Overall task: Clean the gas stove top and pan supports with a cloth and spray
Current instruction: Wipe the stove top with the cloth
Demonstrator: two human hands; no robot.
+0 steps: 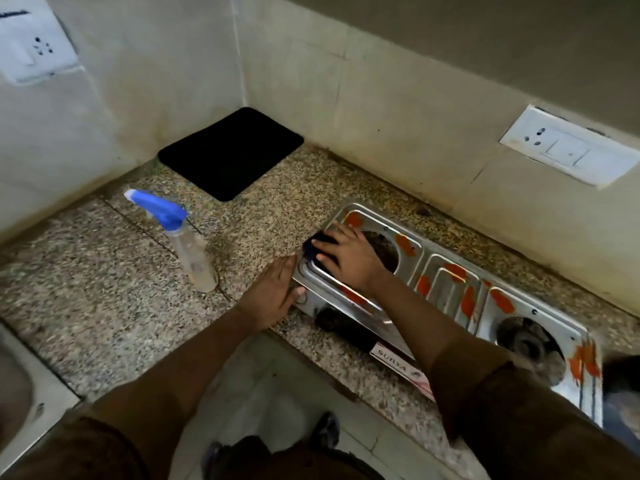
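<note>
Your right hand (346, 256) hides most of the dark cloth (320, 245), fingers spread flat, pressing it onto the gas stove (450, 289). Your left hand (273, 294) lies open, fingers straight against the stove's left edge.

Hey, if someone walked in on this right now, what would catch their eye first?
Probably the orange-red smears across the steel gas stove at right, where the right hand presses a dark cloth on its left end while the left hand steadies the stove's edge. Next, the blue-topped spray bottle standing on the speckled counter, and a black mat in the corner.
</note>
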